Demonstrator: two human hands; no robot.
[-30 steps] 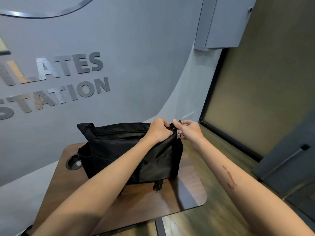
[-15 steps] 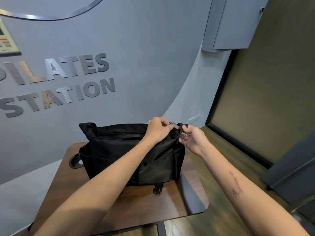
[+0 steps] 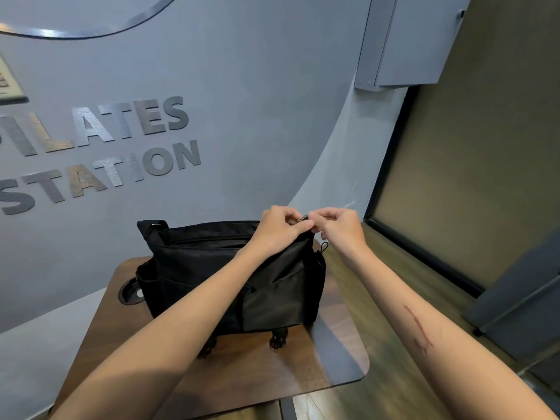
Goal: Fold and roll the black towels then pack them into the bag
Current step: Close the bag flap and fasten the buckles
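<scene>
So you've got the black bag sitting upright on the wooden tabletop, sort of toward the back of it, with its front pocket flap facing you and a strap end sticking up at its far left corner. Both your hands are up at the bag's top right corner. Your left hand is curled over the top edge of the bag, fingers bunched and gripping the fabric right at that corner. Your right hand is just beside it, practically touching, with the fingertips pinched together on something small and metallic at the corner, which looks like the zipper pull, though it's tiny and mostly hidden between your fingers so I wouldn't swear to it. A little cord loop dangles off the bag's right side just below your right hand. Two or three black drawstring ends hang off the bag's bottom front edge onto the tabletop. There's a round hole with a dark ring in the tabletop, just to the left of the bag. Behind all this is a grey wall with raised letters reading "LATES" and "STATION", and a grey cabinet mounted up top right. I can't see any towels, so can't tell where they are.
</scene>
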